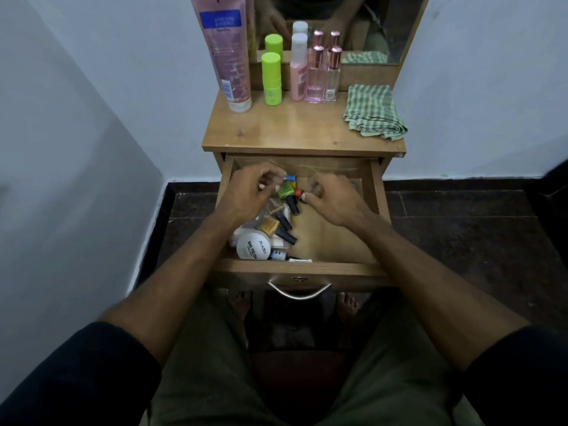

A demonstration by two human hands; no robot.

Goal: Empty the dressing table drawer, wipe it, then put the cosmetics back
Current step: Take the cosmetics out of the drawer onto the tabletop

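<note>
1. My left hand (249,192) is over the back left of the open drawer (376,192), fingers curled in; its grip appears to pinch something small at the fingertips, but I cannot tell what or whether it truly holds.
2. My right hand (330,196) is over the middle of the drawer, fingers curled, fingertips just beside a small red-capped bottle (297,192); I cannot tell whether that grip has closed on it.
3. Between my hands lie a green nail polish bottle (285,192) and a blue-capped one (290,178), close together.
4. Nearer the drawer front on the left sit more small bottles with dark caps (284,221) and a white round jar (253,246) marked as nail polish.
5. The right half of the drawer floor shows bare wood.
6. On the tabletop (295,124) stand a tall pink tube (229,56), a lime green bottle (271,78), a pink bottle with a white cap (298,69) and two clear bottles with rose caps (324,75), all in a row at the back by the mirror (353,23).
7. A folded green checked cloth (373,112) lies at the tabletop's right.
</note>
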